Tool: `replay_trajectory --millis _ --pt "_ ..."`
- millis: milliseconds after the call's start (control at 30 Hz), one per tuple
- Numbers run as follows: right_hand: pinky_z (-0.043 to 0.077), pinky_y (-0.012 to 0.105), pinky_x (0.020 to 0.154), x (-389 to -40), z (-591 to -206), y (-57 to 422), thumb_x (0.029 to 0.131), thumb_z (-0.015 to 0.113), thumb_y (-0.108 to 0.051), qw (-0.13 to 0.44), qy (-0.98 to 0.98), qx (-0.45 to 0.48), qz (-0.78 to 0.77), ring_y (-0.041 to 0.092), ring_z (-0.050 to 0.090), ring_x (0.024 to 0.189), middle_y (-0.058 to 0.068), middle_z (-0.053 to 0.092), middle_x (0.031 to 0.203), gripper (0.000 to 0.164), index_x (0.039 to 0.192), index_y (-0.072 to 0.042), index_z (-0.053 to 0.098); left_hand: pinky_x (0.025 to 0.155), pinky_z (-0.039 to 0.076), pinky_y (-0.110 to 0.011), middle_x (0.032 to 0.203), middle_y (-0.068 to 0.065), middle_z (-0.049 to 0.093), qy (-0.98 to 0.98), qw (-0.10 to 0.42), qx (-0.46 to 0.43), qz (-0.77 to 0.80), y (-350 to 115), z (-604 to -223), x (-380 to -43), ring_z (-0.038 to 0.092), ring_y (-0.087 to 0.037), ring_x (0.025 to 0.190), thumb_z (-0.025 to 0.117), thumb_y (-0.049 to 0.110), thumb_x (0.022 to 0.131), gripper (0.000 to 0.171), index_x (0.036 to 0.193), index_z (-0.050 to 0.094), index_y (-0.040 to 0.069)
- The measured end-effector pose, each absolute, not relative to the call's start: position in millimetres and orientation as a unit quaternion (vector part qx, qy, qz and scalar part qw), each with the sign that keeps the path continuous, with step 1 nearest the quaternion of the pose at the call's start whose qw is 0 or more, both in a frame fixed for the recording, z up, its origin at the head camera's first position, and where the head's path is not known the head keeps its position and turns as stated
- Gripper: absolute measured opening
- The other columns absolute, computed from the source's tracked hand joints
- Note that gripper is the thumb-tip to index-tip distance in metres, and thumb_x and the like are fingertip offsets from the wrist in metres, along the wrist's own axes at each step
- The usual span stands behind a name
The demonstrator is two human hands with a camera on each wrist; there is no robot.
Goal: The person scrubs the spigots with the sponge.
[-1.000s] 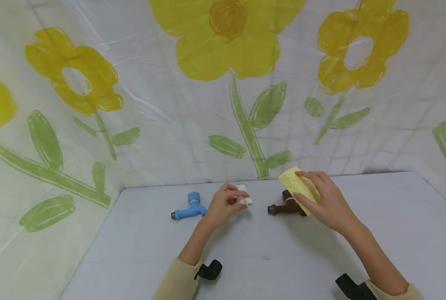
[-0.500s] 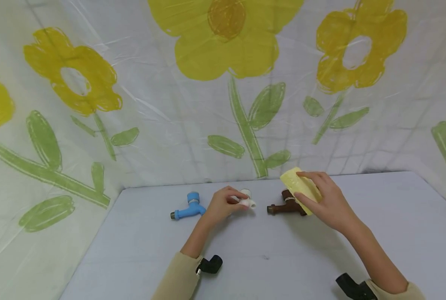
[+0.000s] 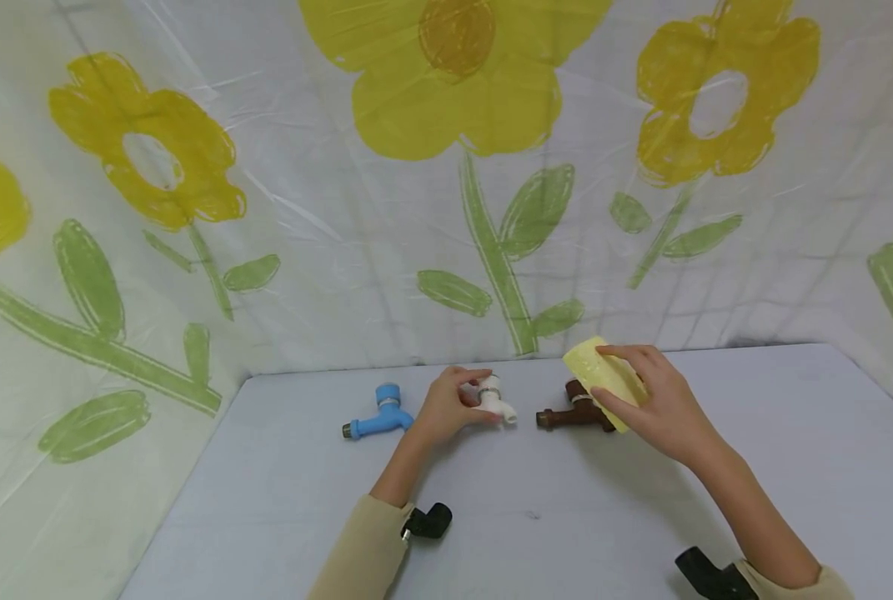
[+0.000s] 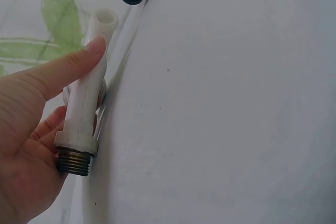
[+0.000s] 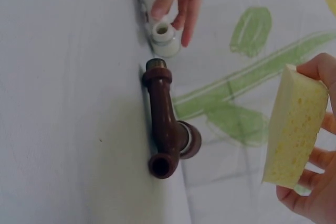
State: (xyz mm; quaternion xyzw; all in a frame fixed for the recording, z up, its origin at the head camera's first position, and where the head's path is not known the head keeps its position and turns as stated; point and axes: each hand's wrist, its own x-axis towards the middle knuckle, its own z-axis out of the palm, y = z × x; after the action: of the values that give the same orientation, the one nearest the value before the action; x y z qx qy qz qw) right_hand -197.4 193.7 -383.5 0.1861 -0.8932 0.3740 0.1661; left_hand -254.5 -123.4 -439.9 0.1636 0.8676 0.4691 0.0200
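Note:
My left hand (image 3: 443,408) grips a white plastic tap (image 3: 495,406), thumb on the near side and fingers behind. Its spout points right in the head view. A threaded brass end shows on the white tap in the left wrist view, below the thumb. My right hand (image 3: 667,408) holds a pale yellow sponge (image 3: 599,373) by its edges, above and partly in front of a brown tap (image 3: 562,418). In the right wrist view the sponge's porous face (image 5: 299,129) is seen, apart from the brown tap. Whether the white tap touches the table is unclear.
A blue tap (image 3: 378,423) lies left of my left hand, its right end hidden behind that hand. All this is on a white-covered table (image 3: 529,533). Behind its far edge hangs a white sheet (image 3: 341,317) printed with yellow flowers. Black wrist devices (image 3: 429,521) sit at both sleeves.
My left hand has turned the white tap and shifted its grip; the tap's cap now stands at the back and its spout reaches farther right. The right hand and sponge have hardly moved.

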Motion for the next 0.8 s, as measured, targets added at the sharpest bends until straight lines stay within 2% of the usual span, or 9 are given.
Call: replay_trajectory --millis 167,567,667,800 --pt "0.049 0.047 0.081 -198.6 -384.1 194.6 0.093 0.082 -0.022 0.161 -0.895 0.181 0.376 0.038 0.058 0.119 0.019 0.061 0.135 0.053 0.142 -0.010 0.064 0.075 0.056 -0.022 0.137 -0.019 0.054 0.875 0.022 0.166 0.454 -121.5 -440.2 -256.0 0.063 -0.009 0.081 0.096 0.011 0.077 0.074 0.143 0.065 0.003" --pt "0.048 0.046 0.080 -199.4 -384.6 196.2 0.092 0.083 -0.021 0.168 -0.894 0.182 0.373 0.038 0.059 0.117 0.018 0.062 0.132 0.053 0.141 -0.010 0.065 0.073 0.055 -0.020 0.126 -0.015 0.056 0.869 0.009 0.179 0.460 -118.8 -445.1 -256.0 0.057 -0.006 0.072 0.097 0.009 0.074 0.073 0.140 0.066 0.003" --pt "0.049 0.046 0.080 -199.5 -384.4 196.0 0.092 0.083 -0.021 0.165 -0.894 0.181 0.375 0.038 0.058 0.118 0.018 0.062 0.133 0.053 0.141 -0.010 0.064 0.073 0.055 -0.021 0.125 -0.014 0.055 0.870 0.011 0.175 0.460 -118.6 -445.7 -255.5 0.058 -0.007 0.073 0.097 0.009 0.075 0.073 0.140 0.065 0.003" --pt "0.049 0.046 0.080 -199.3 -384.0 195.5 0.092 0.083 -0.021 0.162 -0.895 0.180 0.375 0.038 0.059 0.118 0.018 0.061 0.133 0.053 0.141 -0.010 0.064 0.076 0.059 -0.024 0.127 -0.015 0.056 0.868 0.014 0.172 0.466 -120.7 -445.3 -254.3 0.066 -0.013 0.078 0.096 0.008 0.076 0.071 0.140 0.066 0.004"
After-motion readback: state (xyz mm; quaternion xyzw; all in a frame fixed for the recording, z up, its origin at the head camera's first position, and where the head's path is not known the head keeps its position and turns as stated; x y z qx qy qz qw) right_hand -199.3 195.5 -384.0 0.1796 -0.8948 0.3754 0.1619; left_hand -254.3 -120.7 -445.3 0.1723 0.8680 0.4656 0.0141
